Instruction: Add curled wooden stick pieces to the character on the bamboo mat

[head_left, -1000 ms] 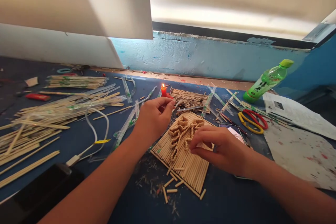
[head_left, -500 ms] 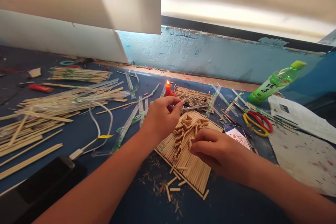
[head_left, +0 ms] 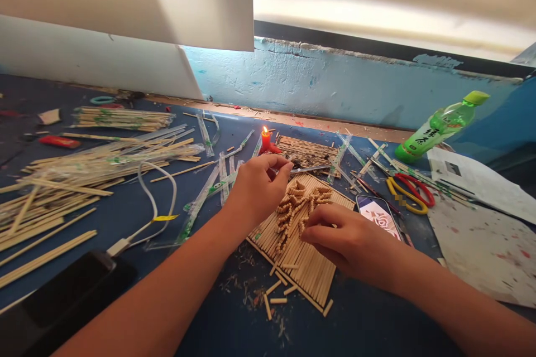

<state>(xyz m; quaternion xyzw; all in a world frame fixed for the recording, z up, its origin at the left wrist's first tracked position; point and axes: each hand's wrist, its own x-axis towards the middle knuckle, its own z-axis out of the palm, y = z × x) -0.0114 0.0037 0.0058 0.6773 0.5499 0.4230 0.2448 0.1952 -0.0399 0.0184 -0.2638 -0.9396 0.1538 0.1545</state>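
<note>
A flat panel of wooden sticks laid side by side (head_left: 320,273) lies in front of me. On it stands a raised pattern of short stick pieces (head_left: 286,217). My left hand (head_left: 263,181) is pinched over the panel's far left edge; what its fingertips hold, if anything, is too small to make out. My right hand (head_left: 341,237) is closed low over the panel's right side, beside the raised pattern, and its fingertips are hidden. Just beyond my left hand burns a red candle (head_left: 266,142). Several cut stick pieces (head_left: 278,300) lie at the panel's near edge.
Chopsticks and plastic wrappers (head_left: 113,159) cover the left side, near a white cable (head_left: 176,192) and a black device (head_left: 71,295). At right are a phone (head_left: 379,215), red-and-yellow-handled tool (head_left: 406,198), papers (head_left: 473,245) and a green bottle (head_left: 439,131). A darkened stick mat (head_left: 310,148) lies behind.
The view has shifted slightly, moving the background a little left and up. Both hands keep nearly the same pose over the panel.
</note>
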